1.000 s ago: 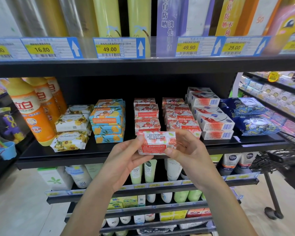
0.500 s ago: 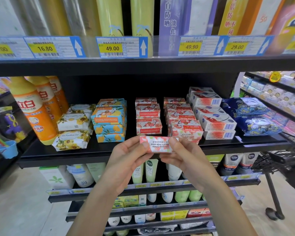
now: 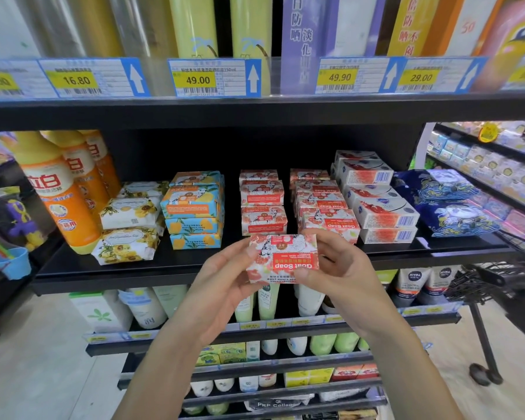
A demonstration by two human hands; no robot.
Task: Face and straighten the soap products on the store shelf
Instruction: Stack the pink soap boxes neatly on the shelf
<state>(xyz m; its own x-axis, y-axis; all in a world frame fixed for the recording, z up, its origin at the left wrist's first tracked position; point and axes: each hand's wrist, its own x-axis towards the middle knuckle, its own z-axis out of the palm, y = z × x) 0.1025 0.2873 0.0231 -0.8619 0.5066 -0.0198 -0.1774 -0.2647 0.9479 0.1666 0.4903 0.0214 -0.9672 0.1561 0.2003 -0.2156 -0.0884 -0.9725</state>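
Note:
A red-and-white Goat Soap box (image 3: 282, 258) is in front of the black shelf (image 3: 164, 268), its printing upside down. My left hand (image 3: 225, 283) pinches its left end and my right hand (image 3: 340, 274) pinches its right end. Behind it stand two rows of the same red soap boxes (image 3: 262, 204), the right row (image 3: 325, 207) with labels upside down. White-and-red soap boxes (image 3: 376, 201) are stacked further right, blue-and-yellow soap boxes (image 3: 194, 207) and floral wrapped soaps (image 3: 128, 225) to the left.
Orange detergent bottles (image 3: 61, 189) stand at the shelf's left end and blue patterned packs (image 3: 446, 204) at its right end. Price tags line the shelf above. Lower shelves hold tubes and bottles. A black trolley (image 3: 497, 286) is at the right.
Both hands turned the soap box: it showed one face, then its narrow edge, and now its Goat Soap face, upside down. It stayed at the shelf's front edge.

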